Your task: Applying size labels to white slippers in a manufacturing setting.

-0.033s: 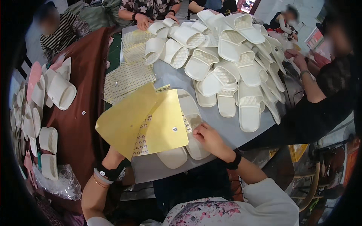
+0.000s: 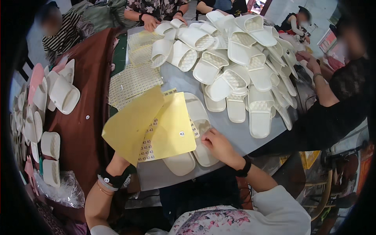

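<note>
A: Left hand [image 2: 117,162]?
B: Mostly hidden behind the yellow sticker sheet [image 2: 152,125], gripping its lower edge; sheet lifted over the grey surface [image 2: 235,131].
A: Right hand [image 2: 217,143]?
B: Fingers curled together, pressing on a cream slipper [image 2: 201,133] at the near edge, sheet just beside. Slipper pile [image 2: 239,66] farther back.

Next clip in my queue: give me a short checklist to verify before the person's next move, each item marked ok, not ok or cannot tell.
1. Right hand rests on the cream slipper near the table's front edge: ok.
2. Left hand, hidden behind the yellow sticker sheets, grips them: cannot tell.
3. Round sticker shows on the upper yellow sheet: ok.
4. Second slipper lies beside the first, partly under the sheets: ok.
5. Pile of white slippers stands apart from the pair: ok.
</note>
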